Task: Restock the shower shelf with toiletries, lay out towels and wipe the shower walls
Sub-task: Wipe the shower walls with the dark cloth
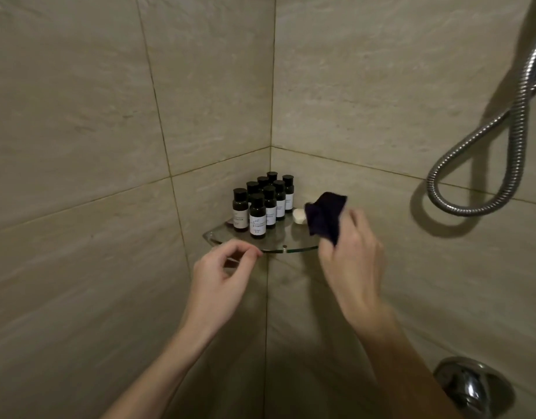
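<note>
A: Beige stone-look tiled shower walls [79,116], corner. Clear curved glass corner shelf [245,240] fixed there. Ribbed chrome shower hose [460,204] looped at right.

B: On shelf: 9 small dark bottles with white labels [257,219], upright, clustered at back left; small white soap bar [299,216] just beside.

A: Right hand [351,255] grasping dark purple soft cloth [325,216] over shelf's right side. Left hand [221,273] loosely curled, holding nothing, at front edge.

B: Cloth limp, light; bunch in fist. Bottles light, likely tippable; glass fragile.
</note>
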Demonstrator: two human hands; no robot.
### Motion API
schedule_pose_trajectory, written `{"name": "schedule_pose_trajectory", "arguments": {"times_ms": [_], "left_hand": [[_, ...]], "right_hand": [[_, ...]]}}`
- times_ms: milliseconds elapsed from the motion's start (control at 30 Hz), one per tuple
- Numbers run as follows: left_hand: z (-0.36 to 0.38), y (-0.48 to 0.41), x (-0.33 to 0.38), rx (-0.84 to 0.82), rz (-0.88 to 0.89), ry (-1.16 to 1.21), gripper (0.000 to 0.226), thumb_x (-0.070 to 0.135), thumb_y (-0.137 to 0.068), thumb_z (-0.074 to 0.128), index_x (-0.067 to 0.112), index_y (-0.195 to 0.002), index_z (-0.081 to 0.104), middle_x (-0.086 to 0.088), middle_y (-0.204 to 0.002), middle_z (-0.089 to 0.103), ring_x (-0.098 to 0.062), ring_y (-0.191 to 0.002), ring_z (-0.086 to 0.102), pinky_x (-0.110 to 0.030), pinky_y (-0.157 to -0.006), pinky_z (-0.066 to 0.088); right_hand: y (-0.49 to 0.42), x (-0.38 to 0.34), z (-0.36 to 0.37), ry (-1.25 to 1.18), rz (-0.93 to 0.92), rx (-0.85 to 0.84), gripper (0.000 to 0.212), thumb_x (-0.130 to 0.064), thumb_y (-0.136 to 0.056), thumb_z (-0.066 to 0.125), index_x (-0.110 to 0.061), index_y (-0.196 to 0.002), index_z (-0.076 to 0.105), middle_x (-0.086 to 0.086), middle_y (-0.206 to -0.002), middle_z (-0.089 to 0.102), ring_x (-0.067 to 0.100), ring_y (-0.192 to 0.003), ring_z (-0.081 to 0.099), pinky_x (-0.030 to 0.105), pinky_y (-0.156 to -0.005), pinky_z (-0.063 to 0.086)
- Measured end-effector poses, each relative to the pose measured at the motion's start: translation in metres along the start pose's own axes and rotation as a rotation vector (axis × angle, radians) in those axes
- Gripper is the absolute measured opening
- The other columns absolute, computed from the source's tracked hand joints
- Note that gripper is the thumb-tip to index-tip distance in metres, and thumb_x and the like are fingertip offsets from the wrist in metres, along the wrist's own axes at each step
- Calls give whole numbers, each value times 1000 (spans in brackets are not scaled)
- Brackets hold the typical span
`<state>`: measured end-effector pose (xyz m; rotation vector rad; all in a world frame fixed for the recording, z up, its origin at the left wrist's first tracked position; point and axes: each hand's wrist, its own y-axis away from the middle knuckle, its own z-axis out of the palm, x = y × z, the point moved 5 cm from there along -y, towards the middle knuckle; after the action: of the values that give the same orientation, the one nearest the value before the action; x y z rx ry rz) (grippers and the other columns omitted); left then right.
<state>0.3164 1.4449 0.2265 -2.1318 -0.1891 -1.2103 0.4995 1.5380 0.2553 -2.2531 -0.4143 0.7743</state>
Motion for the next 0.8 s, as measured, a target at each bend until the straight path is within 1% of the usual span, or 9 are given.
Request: {"name": "schedule_pose_trajectory", "arguments": {"times_ms": [133, 267, 367, 500, 567, 633, 700, 733, 800], "left_hand": [[-6, 3, -11, 84, 51, -162, 15, 30, -95, 61, 32, -86, 72, 19, -88, 70, -4, -96, 61, -26, -81, 47], [-9, 8, -12, 115, 142, -293, 16, 37, -91, 55, 32, -86, 70, 26, -88, 66, -1, -98, 57, -23, -88, 39], [-9, 9, -16, 127, 137, -246, 15, 36, -91, 55, 33, -87, 70, 26, -88, 65, 1, -97, 57, -18, -89, 37], [-8, 12, -21, 135, 137, -200, 15, 39, -90, 53, 36, -85, 66, 25, -85, 65, 0, -94, 58, -25, -85, 43], [-8, 14, -24, 136, 155, -194, 14, 39, -89, 53, 35, -84, 66, 24, -83, 63, 0, -91, 58, -30, -81, 45], [-9, 16, -29, 126, 143, -166, 16, 37, -89, 54, 33, -83, 68, 23, -82, 64, -3, -91, 60, -34, -80, 48], [-9, 16, -32, 121, 123, -134, 16, 37, -89, 56, 32, -83, 70, 21, -83, 66, -5, -92, 61, -39, -80, 49], [-9, 16, -32, 116, 116, -122, 16, 37, -89, 56, 32, -83, 70, 20, -85, 67, -6, -92, 62, -41, -80, 50], [-7, 15, -31, 100, 110, -95, 15, 35, -90, 57, 33, -82, 70, 19, -86, 67, -7, -91, 63, -43, -81, 50]], "right_hand": [[-2, -8, 25, 144, -96, -175, 47, -19, -80, 74, -21, -125, 64, 4, -97, 59, 23, -76, 61, 28, -57, 39], [-16, -22, 33, 301, -164, -352, 29, -36, -91, 60, -21, -115, 67, 2, -103, 57, 25, -81, 63, 29, -58, 39], [-23, -32, 34, 316, -228, -430, 31, -41, -93, 55, -22, -114, 67, 0, -105, 55, 24, -83, 62, 31, -60, 42], [-2, -45, 32, 84, -394, -631, 49, -49, -90, 50, -29, -133, 59, -11, -105, 46, 9, -85, 52, 22, -70, 45], [15, -44, 24, -122, -400, -721, 50, -49, -83, 46, -33, -126, 65, -18, -99, 49, 4, -83, 54, 18, -70, 43], [15, -26, 16, -388, -160, -683, 31, -24, -86, 61, -36, -112, 73, -17, -91, 66, 2, -75, 62, 17, -64, 47], [7, 0, 12, -687, 273, -594, 39, -4, -87, 66, -39, -102, 75, -11, -83, 76, 4, -65, 67, 21, -55, 51], [2, 12, 7, -737, 380, -489, 36, -5, -87, 68, -38, -101, 75, -10, -81, 76, 7, -66, 70, 22, -54, 52], [-11, 25, -5, -608, 360, -255, 28, -16, -84, 72, -33, -106, 74, -10, -81, 76, 12, -72, 71, 28, -58, 52]]}}
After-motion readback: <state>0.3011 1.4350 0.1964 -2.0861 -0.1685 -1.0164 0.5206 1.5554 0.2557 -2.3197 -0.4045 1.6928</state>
